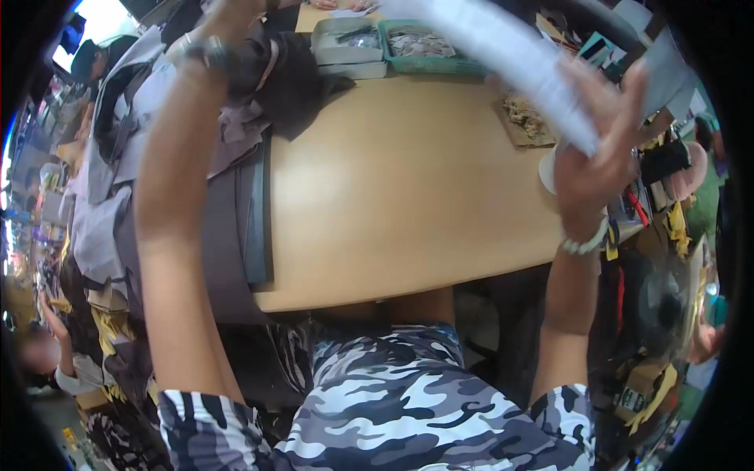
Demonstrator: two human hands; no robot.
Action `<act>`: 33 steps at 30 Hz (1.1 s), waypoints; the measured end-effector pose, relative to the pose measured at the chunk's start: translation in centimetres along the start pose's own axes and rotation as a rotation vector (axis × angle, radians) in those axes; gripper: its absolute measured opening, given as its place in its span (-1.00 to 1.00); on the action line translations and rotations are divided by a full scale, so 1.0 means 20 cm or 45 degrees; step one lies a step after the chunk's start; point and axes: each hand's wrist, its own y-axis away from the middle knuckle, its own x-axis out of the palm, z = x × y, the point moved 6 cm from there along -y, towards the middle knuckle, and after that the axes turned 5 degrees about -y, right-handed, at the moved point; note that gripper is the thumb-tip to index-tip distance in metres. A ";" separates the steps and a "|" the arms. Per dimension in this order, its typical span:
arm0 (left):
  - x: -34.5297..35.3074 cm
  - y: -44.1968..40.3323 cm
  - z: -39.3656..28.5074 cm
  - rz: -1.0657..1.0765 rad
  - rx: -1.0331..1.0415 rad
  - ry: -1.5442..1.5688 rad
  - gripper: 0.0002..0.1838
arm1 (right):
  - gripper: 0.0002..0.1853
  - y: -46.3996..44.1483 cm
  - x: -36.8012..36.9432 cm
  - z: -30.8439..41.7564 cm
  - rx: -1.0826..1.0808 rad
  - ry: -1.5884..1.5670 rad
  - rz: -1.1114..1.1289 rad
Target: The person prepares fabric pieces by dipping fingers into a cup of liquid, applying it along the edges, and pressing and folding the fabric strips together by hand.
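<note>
A long white piece [510, 63], blurred by motion and like folded cloth or paper, slants above the far right part of the wooden table [393, 196]. Its lower end lies in my right hand [601, 125], which wears a pale bead bracelet. My left hand [236, 16] is raised at the top left, near dark cloth [287, 78]; its fingers are smeared by motion and partly cut off by the frame edge. Grey and dark garments [110, 149] are piled beside my left arm.
A white tray [349, 69] and a green basket [428, 64] with small pieces stand at the table's back. Brown crumbly material [525, 118] lies on a sheet at the right. A flat dark panel [259, 212] borders the table's left side. Other people are around.
</note>
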 end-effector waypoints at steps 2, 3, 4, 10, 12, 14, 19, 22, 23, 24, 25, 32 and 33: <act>0.07 0.38 0.15 -0.039 -0.247 0.046 -0.67 | -0.52 0.22 0.05 0.12 -0.004 -0.022 0.233; 0.14 0.56 0.17 -0.153 -0.489 0.170 -0.51 | -0.43 0.34 0.08 0.19 -0.006 -0.027 0.355; 0.12 0.70 0.29 -0.172 -0.609 0.120 -0.32 | -0.47 0.45 0.11 0.29 0.022 -0.044 0.512; 0.14 1.19 0.62 -0.102 -0.862 0.031 -0.26 | -0.55 0.84 0.33 0.79 0.126 -0.605 0.635; 0.16 1.21 0.61 -0.065 -0.850 -0.046 -0.25 | -0.52 0.86 0.41 0.87 0.161 -0.661 0.770; 0.17 1.19 0.61 -0.056 -0.784 -0.151 -0.25 | -0.48 0.86 0.46 0.89 0.299 -0.766 0.849; 0.17 1.17 0.40 -0.190 -0.447 -0.998 -0.32 | -0.23 0.72 0.46 0.65 0.391 -0.632 0.608; 0.25 1.28 0.18 -0.046 -0.187 -1.101 -0.41 | -0.11 0.66 0.57 0.44 0.485 -0.369 0.600; 0.30 1.34 0.13 0.048 -0.214 -1.024 -0.46 | -0.07 0.65 0.63 0.42 0.449 -0.308 0.640; 0.35 1.38 0.09 0.141 -0.239 -0.943 -0.51 | -0.04 0.64 0.69 0.40 0.412 -0.245 0.678; 0.39 1.42 0.06 0.192 -0.286 -0.908 -0.50 | 0.00 0.63 0.75 0.39 0.373 -0.183 0.716; 0.46 1.58 0.10 0.271 -0.509 -0.854 -0.36 | 0.13 0.71 0.98 0.27 0.463 -0.056 1.006; 0.47 1.58 0.10 0.278 -0.488 -0.863 -0.37 | 0.08 0.68 0.97 0.26 0.400 -0.046 0.921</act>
